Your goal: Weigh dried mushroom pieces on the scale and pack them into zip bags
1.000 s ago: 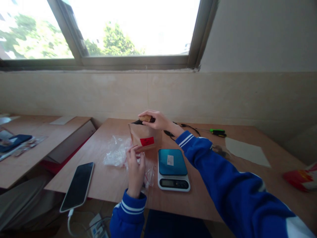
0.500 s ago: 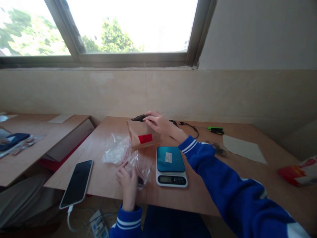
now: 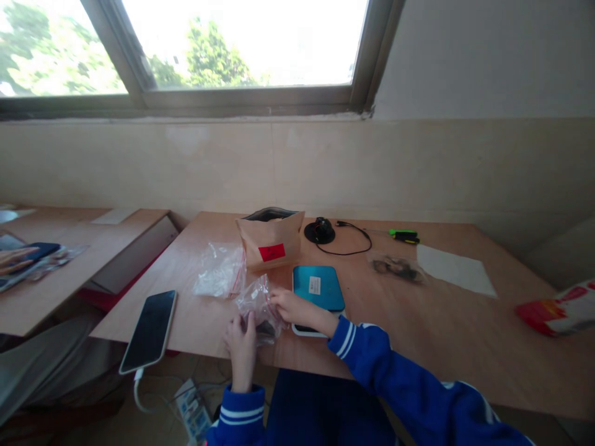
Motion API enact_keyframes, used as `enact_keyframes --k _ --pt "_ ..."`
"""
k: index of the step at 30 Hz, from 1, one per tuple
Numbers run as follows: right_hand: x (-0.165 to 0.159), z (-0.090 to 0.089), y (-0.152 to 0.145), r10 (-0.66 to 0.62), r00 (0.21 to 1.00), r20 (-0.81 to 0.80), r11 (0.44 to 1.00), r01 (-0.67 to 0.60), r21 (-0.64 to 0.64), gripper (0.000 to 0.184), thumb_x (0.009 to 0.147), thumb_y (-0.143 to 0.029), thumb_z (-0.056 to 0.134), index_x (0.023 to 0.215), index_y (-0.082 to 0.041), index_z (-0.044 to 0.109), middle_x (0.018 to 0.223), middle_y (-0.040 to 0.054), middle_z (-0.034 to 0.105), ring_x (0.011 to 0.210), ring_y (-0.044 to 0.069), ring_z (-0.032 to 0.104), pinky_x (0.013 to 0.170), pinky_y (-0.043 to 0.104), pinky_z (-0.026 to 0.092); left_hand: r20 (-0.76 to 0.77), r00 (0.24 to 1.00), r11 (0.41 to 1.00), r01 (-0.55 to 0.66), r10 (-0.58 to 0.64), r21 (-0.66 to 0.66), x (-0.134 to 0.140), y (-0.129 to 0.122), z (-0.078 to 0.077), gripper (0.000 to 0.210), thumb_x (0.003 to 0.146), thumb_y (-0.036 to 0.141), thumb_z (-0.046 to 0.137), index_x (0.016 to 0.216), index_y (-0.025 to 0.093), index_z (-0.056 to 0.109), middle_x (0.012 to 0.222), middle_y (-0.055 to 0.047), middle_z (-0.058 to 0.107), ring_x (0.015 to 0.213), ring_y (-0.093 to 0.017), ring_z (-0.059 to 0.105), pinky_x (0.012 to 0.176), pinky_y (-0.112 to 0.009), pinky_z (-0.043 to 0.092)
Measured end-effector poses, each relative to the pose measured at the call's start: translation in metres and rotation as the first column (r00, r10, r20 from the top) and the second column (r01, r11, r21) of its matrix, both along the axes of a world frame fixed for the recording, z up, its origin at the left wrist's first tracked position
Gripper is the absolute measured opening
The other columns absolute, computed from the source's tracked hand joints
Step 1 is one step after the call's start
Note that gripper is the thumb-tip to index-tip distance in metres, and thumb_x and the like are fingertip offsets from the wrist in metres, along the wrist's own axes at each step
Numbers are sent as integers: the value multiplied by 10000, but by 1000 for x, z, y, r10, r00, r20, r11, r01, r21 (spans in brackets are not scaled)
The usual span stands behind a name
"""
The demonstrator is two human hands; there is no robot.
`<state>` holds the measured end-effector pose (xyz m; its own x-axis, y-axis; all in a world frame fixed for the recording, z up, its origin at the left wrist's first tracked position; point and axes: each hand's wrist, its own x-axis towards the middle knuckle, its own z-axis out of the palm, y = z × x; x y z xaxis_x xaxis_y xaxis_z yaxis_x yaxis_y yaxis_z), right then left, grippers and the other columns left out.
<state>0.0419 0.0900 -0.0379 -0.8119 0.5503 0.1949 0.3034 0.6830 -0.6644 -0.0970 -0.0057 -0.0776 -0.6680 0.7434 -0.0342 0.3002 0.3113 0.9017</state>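
A clear zip bag (image 3: 255, 297) with a red seal line and something dark inside lies near the table's front edge. My left hand (image 3: 240, 337) grips its left side, thumb and fingers closed on the plastic. On the other side, my right hand (image 3: 295, 306) pinches the bag by its right edge, close to the seal. Under and behind my right hand sits a kitchen scale (image 3: 318, 288) with a blue top; its display is mostly covered. A brown paper bag (image 3: 267, 241) with a red label stands with its mouth open behind the zip bag.
Another clear zip bag (image 3: 218, 272) lies left of the paper bag. A phone (image 3: 149, 331) on a white cable overhangs the left edge. Behind are a black round-based device (image 3: 320, 230) and screwdrivers (image 3: 404, 235). A bagged dark item (image 3: 395, 267) and paper (image 3: 453, 269) lie right.
My right hand has left the mouth of the paper bag and come down toward me onto the zip bag. The black device and its cable are now uncovered. My left hand stays at the zip bag.
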Motion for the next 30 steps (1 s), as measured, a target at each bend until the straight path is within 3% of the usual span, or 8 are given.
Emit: enact_keyframes --k 3,5,8,12,18,23,27,30 --pt "-4 -2 -7 37 995 -97 992 -48 -118 152 812 -55 571 778 -161 676 851 41 697 782 174 641 754 288 505 265 959 972 41 -103 231 6 -3 8 358 779 525 585 842 173 603 787 -48 664 779 -223 634 776 -368 507" --pt "-4 1 -14 -15 974 -224 969 -40 -243 63 847 -192 612 836 -170 670 830 20 697 750 166 642 703 271 509 339 932 956 23 -127 294 10 -5 12 380 770 514 629 915 164 636 843 -43 701 795 -198 657 757 -310 511" --pt "0 6 -23 -131 932 -338 937 5 -350 174 842 -318 646 929 -167 647 857 25 687 735 159 627 662 262 506 421 897 938 -21 -135 346 17 -5 17 383 769 476 669 991 165 688 1005 -58 723 953 -196 667 846 -286 505" --pt "3 8 -30 -143 945 -295 956 55 -287 154 823 -282 672 933 -176 650 901 33 681 756 161 610 703 280 504 589 794 913 -116 -151 391 27 -1 26 402 795 468 654 1079 185 686 1139 -80 705 1058 -208 658 907 -320 517" --pt "2 9 -29 65 967 -245 980 -108 -166 182 822 -98 625 967 -198 670 1069 41 678 1042 196 593 959 340 449 718 674 921 -142 -178 362 34 -5 41 444 783 440 664 1135 169 671 1146 -114 703 982 -219 693 781 -297 565" --pt "3 13 -30 85 971 -225 979 -123 -160 102 832 -87 589 864 -171 636 985 39 664 969 176 597 922 323 461 763 631 925 -189 -144 330 36 -7 47 378 795 366 659 1101 146 686 1111 -117 714 926 -194 705 762 -267 557" --pt "12 24 -34 -101 979 -180 943 36 -330 56 837 -123 577 800 -165 578 780 6 638 719 139 602 695 267 493 748 659 911 -263 -72 319 35 -5 47 351 801 359 650 1080 149 684 1076 -101 718 857 -181 706 744 -278 556" --pt "23 44 -30 -279 938 -206 899 180 -399 52 810 -152 621 832 -171 579 770 1 637 711 136 614 673 260 497 722 692 888 -342 18 306 30 -4 44 362 814 397 631 1087 162 664 1027 -81 713 786 -157 693 673 -252 545"
